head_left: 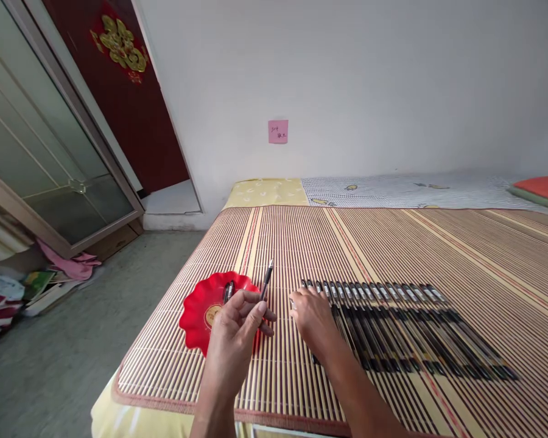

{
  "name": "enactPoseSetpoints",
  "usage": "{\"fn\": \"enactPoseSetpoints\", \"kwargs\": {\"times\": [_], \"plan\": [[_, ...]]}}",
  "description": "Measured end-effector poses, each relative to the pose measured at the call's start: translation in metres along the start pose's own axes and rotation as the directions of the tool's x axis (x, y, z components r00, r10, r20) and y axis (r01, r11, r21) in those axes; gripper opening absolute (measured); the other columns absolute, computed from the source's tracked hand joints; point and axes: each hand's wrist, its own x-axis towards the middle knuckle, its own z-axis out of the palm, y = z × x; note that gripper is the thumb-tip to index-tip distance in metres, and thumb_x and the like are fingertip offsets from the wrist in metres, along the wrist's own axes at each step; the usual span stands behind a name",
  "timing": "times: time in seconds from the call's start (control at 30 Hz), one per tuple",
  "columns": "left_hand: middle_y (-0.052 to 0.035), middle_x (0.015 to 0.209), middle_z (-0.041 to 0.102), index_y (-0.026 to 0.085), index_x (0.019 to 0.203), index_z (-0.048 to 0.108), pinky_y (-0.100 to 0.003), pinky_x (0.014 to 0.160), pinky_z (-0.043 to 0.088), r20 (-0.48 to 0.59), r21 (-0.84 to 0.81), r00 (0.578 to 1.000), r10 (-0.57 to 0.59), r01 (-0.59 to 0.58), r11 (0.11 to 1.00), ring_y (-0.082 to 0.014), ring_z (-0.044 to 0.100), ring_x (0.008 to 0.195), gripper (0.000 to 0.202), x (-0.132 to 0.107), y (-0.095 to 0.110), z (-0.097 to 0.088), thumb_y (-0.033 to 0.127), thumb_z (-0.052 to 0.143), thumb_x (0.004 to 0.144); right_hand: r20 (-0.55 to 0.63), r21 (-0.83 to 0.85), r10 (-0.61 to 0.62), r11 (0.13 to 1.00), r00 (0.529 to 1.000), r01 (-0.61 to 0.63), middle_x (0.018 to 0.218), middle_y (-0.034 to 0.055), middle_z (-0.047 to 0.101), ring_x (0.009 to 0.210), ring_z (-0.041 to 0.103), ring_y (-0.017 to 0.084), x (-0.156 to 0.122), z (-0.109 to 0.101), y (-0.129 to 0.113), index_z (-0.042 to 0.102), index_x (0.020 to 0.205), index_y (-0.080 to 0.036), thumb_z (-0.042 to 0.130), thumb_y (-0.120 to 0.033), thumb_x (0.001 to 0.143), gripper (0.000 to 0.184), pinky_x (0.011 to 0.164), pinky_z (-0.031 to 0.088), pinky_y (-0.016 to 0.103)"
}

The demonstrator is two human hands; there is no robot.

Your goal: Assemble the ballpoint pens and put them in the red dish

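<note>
My left hand [242, 322] is closed on a slim black pen [267, 278], thumb and fingers pinching it. The pen's pale tip points up and away from me. Just behind that hand is a red scalloped plate [194, 313] with a gold centre, where a few small black pieces [229, 291] lie, partly hidden. My right hand [313, 313] has its fingers curled down at the left end of a long row of black pens [393, 331]. A small light bit shows at its fingertips, too small to name. White labels run along the far part of the row.
A striped bamboo mat [292, 237] covers the bed, with patterned cloth [369, 190] beyond it. A pink note [278, 131] is stuck to the wall. To the left are a glass-panelled door [50, 134] and items piled on the floor. A red-orange cushion [543, 188] lies far right.
</note>
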Motion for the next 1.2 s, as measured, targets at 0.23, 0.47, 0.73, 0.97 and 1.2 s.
{"fn": "enactPoseSetpoints", "kwargs": {"times": [0.23, 0.47, 0.73, 0.97, 1.2], "plan": [[-0.0037, 0.076, 0.073, 0.016, 0.088, 0.067, -0.024, 0.064, 0.054, 0.065, 0.045, 0.998, -0.016, 0.013, 0.999, -0.0130, 0.065, 0.062, 0.022, 0.001, -0.005, 0.007, 0.037, 0.072, 0.090, -0.037, 0.130, -0.034, 0.991, 0.999, 0.039, 0.089, 0.0089, 0.067, 0.083, 0.060, 0.022, -0.003, 0.009, -0.006, 0.063, 0.083, -0.017, 0.037, -0.004, 0.093, 0.031, 0.076, 0.037, 0.034], [-0.0027, 0.077, 0.072, 0.017, 0.092, 0.068, -0.025, 0.066, 0.054, 0.108, 0.059, 0.993, -0.055, 0.049, 0.997, -0.0135, 0.065, 0.067, 0.021, 0.000, -0.009, 0.009, 0.037, 0.072, 0.090, -0.155, 0.665, 0.062, 0.745, 0.986, 0.058, 0.107, 0.0093, 0.068, 0.093, 0.064, 0.022, -0.006, -0.021, 0.004, 0.068, 0.115, -0.017, 0.057, -0.015, 0.089, 0.029, 0.080, 0.050, 0.035], [-0.0031, 0.078, 0.071, 0.016, 0.092, 0.068, -0.025, 0.066, 0.053, 0.185, 0.167, 0.979, -0.086, 0.055, 0.984, -0.0135, 0.064, 0.067, 0.019, 0.002, -0.014, 0.016, 0.035, 0.069, 0.091, -0.382, 0.923, 0.308, 0.171, 0.871, 0.344, 0.113, 0.0076, 0.070, 0.099, 0.065, 0.021, -0.020, -0.064, 0.022, 0.068, 0.111, -0.024, 0.066, -0.038, 0.094, 0.022, 0.086, 0.054, 0.037], [-0.0026, 0.077, 0.070, 0.016, 0.090, 0.068, -0.024, 0.066, 0.052, 0.198, 0.198, 0.976, -0.085, 0.045, 0.979, -0.0131, 0.063, 0.067, 0.018, 0.000, -0.013, 0.023, 0.034, 0.067, 0.092, -0.338, 0.937, 0.132, 0.140, 0.932, 0.320, 0.113, 0.0071, 0.071, 0.100, 0.064, 0.019, -0.024, -0.068, 0.018, 0.072, 0.112, -0.023, 0.070, -0.034, 0.092, 0.023, 0.096, 0.052, 0.037], [-0.0030, 0.078, 0.071, 0.016, 0.090, 0.068, -0.024, 0.065, 0.053, 0.200, 0.191, 0.978, -0.057, 0.019, 0.981, -0.0130, 0.065, 0.065, 0.016, -0.004, -0.010, 0.031, 0.032, 0.064, 0.094, -0.223, 0.958, -0.007, 0.181, 0.975, 0.220, 0.099, 0.0043, 0.069, 0.087, 0.062, 0.016, -0.026, -0.071, 0.019, 0.071, 0.108, -0.021, 0.072, -0.034, 0.090, 0.023, 0.089, 0.052, 0.033]]}}
